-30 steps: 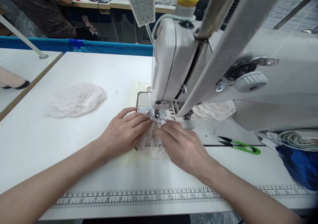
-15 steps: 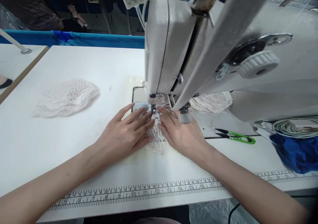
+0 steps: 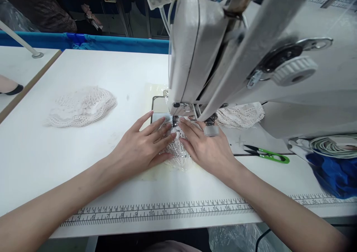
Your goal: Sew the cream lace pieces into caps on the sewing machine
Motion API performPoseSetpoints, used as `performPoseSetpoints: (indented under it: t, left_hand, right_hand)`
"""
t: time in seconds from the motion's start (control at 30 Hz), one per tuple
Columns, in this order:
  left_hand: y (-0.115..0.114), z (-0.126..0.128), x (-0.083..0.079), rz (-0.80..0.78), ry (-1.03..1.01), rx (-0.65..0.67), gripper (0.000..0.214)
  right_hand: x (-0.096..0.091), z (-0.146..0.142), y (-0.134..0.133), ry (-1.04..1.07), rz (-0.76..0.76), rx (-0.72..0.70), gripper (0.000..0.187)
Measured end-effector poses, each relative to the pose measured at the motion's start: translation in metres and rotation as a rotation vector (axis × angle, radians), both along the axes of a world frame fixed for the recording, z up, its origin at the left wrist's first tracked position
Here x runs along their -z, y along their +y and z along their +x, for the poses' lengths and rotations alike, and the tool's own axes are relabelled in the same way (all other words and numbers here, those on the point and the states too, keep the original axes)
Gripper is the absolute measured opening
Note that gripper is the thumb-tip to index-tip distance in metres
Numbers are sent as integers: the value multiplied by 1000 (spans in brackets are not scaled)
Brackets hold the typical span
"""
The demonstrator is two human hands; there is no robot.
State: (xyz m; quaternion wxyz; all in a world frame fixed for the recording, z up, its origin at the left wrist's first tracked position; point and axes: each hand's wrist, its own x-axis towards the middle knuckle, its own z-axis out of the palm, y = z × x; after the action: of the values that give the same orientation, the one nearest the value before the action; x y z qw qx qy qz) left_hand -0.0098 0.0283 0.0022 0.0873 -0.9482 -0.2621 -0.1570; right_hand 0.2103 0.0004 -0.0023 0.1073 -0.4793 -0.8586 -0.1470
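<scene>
A small piece of white lace [image 3: 177, 153] lies under the presser foot [image 3: 175, 122] of a white sewing machine [image 3: 212, 54]. My left hand [image 3: 142, 146] lies flat on the lace's left side, fingers stretched toward the needle. My right hand [image 3: 208, 147] lies flat on its right side, fingertips close to the foot. Both hands press the lace down on the white table [image 3: 83, 162]. More lace [image 3: 241, 115] trails out behind the machine.
A pile of white lace pieces [image 3: 82, 107] sits at the left of the table. Green-handled thread snips [image 3: 266, 154] lie right of the machine, with blue cloth [image 3: 334, 175] and a coiled cord [image 3: 333, 146] beyond. A ruler strip [image 3: 167, 211] runs along the front edge. Another person [image 3: 36, 10] sits behind.
Both hands have slid forward with the lace toward the needle, and my fingers have flattened out. The view has dropped slightly.
</scene>
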Motion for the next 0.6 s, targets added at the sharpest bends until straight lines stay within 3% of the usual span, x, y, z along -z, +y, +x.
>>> performPoseSetpoints:
  t: [0.3,0.43,0.53,0.6]
  left_hand:
    - [0,-2,2,24,-10,14,47]
    - [-5,-1,2,124,-82,174,54]
    - [-8,1,2,194,-105,239,27]
    - [-9,2,1,212,-116,225,14]
  right_hand:
    - [2,0,0,10,46,-32,38]
    - [-1,1,-5,62,96,-143,24]
    - [-5,3,-10,112,117,-236,12]
    - [-7,5,-12,156,95,-299,19]
